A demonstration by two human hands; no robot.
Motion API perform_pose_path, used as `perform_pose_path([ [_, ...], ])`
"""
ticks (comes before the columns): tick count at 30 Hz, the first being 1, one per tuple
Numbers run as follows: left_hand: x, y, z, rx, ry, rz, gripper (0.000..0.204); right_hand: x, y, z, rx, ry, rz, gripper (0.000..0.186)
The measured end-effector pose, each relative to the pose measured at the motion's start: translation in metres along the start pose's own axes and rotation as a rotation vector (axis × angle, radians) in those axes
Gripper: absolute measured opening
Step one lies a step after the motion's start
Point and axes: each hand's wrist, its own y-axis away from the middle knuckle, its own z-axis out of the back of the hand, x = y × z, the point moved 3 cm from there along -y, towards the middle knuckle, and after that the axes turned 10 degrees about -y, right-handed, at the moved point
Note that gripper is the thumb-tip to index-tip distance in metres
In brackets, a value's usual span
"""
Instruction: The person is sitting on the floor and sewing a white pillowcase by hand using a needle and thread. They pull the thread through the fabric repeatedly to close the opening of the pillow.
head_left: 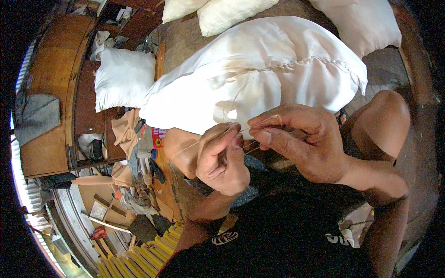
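A thin pale thread (186,149) runs from my left hand (222,160) out past my left knee. My left thumb and fingertips are pinched together on it. Close beside it, my right hand (303,141) pinches thread too, and a strand loops over its fingers. A short thin line spans the gap between the fingertips; whether a needle is there I cannot tell. Just beyond both hands lies a large, plump white pillow (259,85). A gathered, stitched seam (296,64) crosses its top toward the right end.
A smaller white pillow (125,78) sits at the left. More stuffed pillows (236,15) lie at the back, another pillow (359,23) at the far right. A wooden cabinet (55,92) stands left, above a pile of cloth (139,190). Yellow slats (141,255) are at the lower left.
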Motion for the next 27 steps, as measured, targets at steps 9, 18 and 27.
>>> perform_pose_path([
  [9,-0.011,-0.035,-0.005,0.290,-0.277,-0.419,0.034,-0.003,-0.002,0.009,-0.105,-0.014,0.020,0.015],
  [18,0.028,-0.102,-0.006,0.639,-0.644,-0.317,0.022,-0.005,-0.038,0.053,-0.033,0.946,0.343,0.007],
  [27,0.033,-0.124,-0.014,0.774,-0.600,-0.155,0.016,0.007,-0.043,0.066,-0.058,0.995,0.274,0.009],
])
